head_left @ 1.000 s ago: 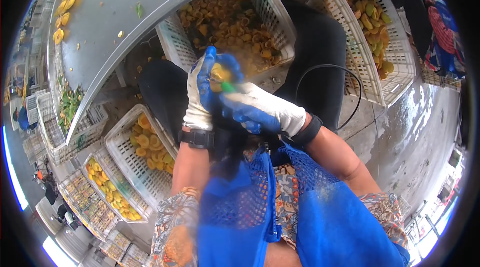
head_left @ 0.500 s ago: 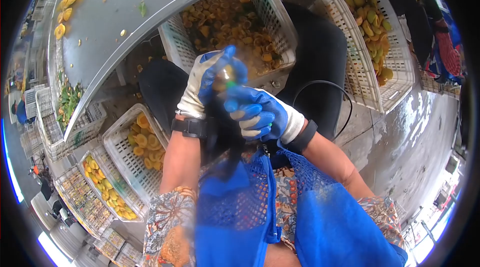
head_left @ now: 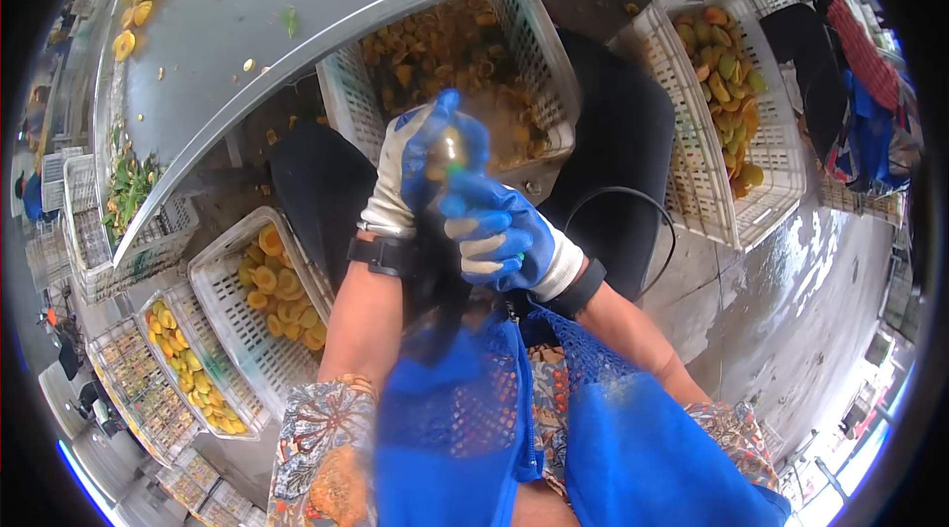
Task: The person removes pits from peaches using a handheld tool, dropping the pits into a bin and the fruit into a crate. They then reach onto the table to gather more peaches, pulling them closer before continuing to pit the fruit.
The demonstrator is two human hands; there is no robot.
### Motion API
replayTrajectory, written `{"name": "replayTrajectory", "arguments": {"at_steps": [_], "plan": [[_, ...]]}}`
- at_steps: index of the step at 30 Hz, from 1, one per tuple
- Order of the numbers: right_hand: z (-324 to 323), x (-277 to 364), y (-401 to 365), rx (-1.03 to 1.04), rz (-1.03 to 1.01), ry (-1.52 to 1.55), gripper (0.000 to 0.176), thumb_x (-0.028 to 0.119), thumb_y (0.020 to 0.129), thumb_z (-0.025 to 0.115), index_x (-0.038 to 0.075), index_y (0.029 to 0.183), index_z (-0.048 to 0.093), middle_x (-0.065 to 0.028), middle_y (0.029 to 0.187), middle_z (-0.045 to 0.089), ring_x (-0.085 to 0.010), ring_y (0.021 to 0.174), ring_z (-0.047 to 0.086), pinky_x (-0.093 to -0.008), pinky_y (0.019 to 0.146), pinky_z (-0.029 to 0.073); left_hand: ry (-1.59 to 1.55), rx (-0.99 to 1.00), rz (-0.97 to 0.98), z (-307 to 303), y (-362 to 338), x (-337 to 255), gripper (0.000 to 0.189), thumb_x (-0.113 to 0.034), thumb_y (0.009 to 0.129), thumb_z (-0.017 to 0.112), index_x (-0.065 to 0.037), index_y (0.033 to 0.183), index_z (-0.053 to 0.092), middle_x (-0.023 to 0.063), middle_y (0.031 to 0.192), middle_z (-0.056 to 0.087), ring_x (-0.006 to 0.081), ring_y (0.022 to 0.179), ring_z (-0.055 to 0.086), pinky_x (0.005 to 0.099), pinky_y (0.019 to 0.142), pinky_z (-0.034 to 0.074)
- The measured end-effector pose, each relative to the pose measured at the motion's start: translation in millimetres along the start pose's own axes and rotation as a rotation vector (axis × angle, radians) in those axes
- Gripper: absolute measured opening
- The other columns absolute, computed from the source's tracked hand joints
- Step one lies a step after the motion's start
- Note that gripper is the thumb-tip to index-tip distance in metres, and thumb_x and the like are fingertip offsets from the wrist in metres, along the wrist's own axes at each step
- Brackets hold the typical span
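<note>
My left hand (head_left: 413,156), in a blue-and-white coated glove, is closed around a small yellowish fruit piece (head_left: 451,143), blurred and partly covered by the fingers. It looks like a peach half. Right beside it, my right hand (head_left: 506,242), gloved the same way, is wrapped around a slim tool with a bit of green (head_left: 455,170) showing at the fruit. The tool's tip is too blurred to make out its kind. Both hands meet above my lap, over the near edge of a white crate (head_left: 346,102) of orange-brown fruit scraps.
A metal table (head_left: 227,23) curves across the top left, with fruit halves and leaves on it. Crates of fruit stand at the right (head_left: 692,161) and lower left (head_left: 227,305). A black cable (head_left: 667,230) loops by my right knee. A co-worker's red sleeve (head_left: 865,47) shows at the upper right.
The view has shifted slightly, and more of the table's far right shows. My hands stay together on the fruit. The co-worker's arm at the upper right now extends towards the table.
</note>
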State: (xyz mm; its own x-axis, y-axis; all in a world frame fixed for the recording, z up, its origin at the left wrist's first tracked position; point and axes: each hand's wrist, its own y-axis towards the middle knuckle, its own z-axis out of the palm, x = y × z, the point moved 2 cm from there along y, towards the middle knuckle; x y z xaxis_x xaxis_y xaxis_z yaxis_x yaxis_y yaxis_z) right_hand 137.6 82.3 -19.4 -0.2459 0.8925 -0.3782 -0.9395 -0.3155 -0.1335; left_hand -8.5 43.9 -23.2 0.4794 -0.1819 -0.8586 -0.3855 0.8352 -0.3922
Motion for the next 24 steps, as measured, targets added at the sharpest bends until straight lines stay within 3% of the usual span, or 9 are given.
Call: {"name": "replayTrajectory", "arguments": {"at_steps": [5,9,12,13,16,17,20,22,24], "plan": [[-3,4,-3,0.026,0.043,0.016,0.036,0.036,0.105,0.045,0.003,0.101,0.059,0.0093,0.059,0.042,-0.0027,0.04,0.04,-0.0218,0.04,0.034,0.057,0.032,-0.026,-3,6,5,0.048,-0.044,0.098,0.056,0.001,0.086,0.067,0.0095,0.077,0.067,0.0171,0.068,0.065,0.0293,0.063,0.052],[-17,-4,-5,-0.039,0.076,-0.009,0.037,0.036,0.105,0.044,0.003,0.102,0.059,0.0093,0.059,0.042,-0.0025,0.04,0.041,-0.0213,0.04,0.034,0.223,0.129,-0.308,-16,13,11,0.046,-0.043,0.093,0.065,0.002,0.087,0.069,0.0083,0.075,0.069,0.0148,0.064,0.066,0.0275,0.061,0.053],[-17,-7,-5,0.022,0.085,0.04,0.039,0.036,0.106,0.041,0.002,0.104,0.06,0.0085,0.06,0.043,-0.0031,0.041,0.042,-0.0215,0.04,0.034,0.218,0.244,-0.246,-14,5,-3,0.042,-0.04,0.094,0.064,0.001,0.089,0.069,0.0083,0.076,0.068,0.0165,0.068,0.067,0.0287,0.062,0.053],[-11,-8,-5,0.055,0.073,0.063,0.039,0.036,0.106,0.041,0.002,0.104,0.059,0.0083,0.06,0.043,-0.0031,0.04,0.042,-0.0215,0.04,0.034,0.195,0.3,0.197,-15,3,7,0.04,-0.04,0.096,0.06,-0.001,0.092,0.068,0.0084,0.079,0.067,0.0189,0.07,0.067,0.0305,0.063,0.054],[-10,-3,0,0.12,0.04,0.11,0.041,0.037,0.106,0.04,0.001,0.103,0.059,0.0078,0.059,0.044,-0.0031,0.039,0.04,-0.0219,0.04,0.034,-0.281,0.144,-0.061,-5,7,16,0.039,-0.04,0.099,0.055,-0.002,0.096,0.065,0.0088,0.082,0.066,0.0209,0.07,0.066,0.0332,0.065,0.055],[-12,-3,0,0.137,0.025,0.127,0.042,0.037,0.106,0.039,0.001,0.103,0.059,0.0077,0.059,0.044,-0.003,0.039,0.04,-0.0221,0.04,0.034,-0.193,0.038,-0.029,0,3,16,0.04,-0.042,0.099,0.053,-0.003,0.096,0.063,0.0084,0.081,0.065,0.0216,0.068,0.064,0.0352,0.065,0.055],[1,1,-4,0.18,-0.018,-0.073,0.042,0.035,0.107,0.036,-0.001,0.106,0.057,0.0071,0.064,0.045,-0.0025,0.039,0.039,-0.023,0.041,0.036,-0.795,-0.067,-0.092,-10,24,42,0.042,-0.045,0.099,0.053,-0.004,0.098,0.064,0.0083,0.082,0.065,0.022,0.071,0.064,0.0359,0.068,0.056],[24,5,-7,0.032,-0.149,-0.294,0.04,0.036,0.107,0.038,0.001,0.101,0.057,0.0063,0.06,0.044,-0.0046,0.037,0.035,-0.0233,0.039,0.033,-0.935,0.049,0.082,-28,24,49,0.047,-0.048,0.098,0.053,-0.003,0.105,0.063,0.0119,0.103,0.066,0.0248,0.099,0.063,0.0406,0.085,0.053],[38,18,-8,-0.257,-0.326,-0.693,0.032,0.034,0.105,0.045,0.005,0.1,0.057,0.0049,0.059,0.043,-0.0053,0.038,0.036,-0.0238,0.038,0.032,-0.83,-0.118,0.12,-33,15,44,0.051,-0.05,0.097,0.052,-0.002,0.109,0.063,0.0125,0.108,0.065,0.0263,0.108,0.06,0.0427,0.09,0.052]]}}
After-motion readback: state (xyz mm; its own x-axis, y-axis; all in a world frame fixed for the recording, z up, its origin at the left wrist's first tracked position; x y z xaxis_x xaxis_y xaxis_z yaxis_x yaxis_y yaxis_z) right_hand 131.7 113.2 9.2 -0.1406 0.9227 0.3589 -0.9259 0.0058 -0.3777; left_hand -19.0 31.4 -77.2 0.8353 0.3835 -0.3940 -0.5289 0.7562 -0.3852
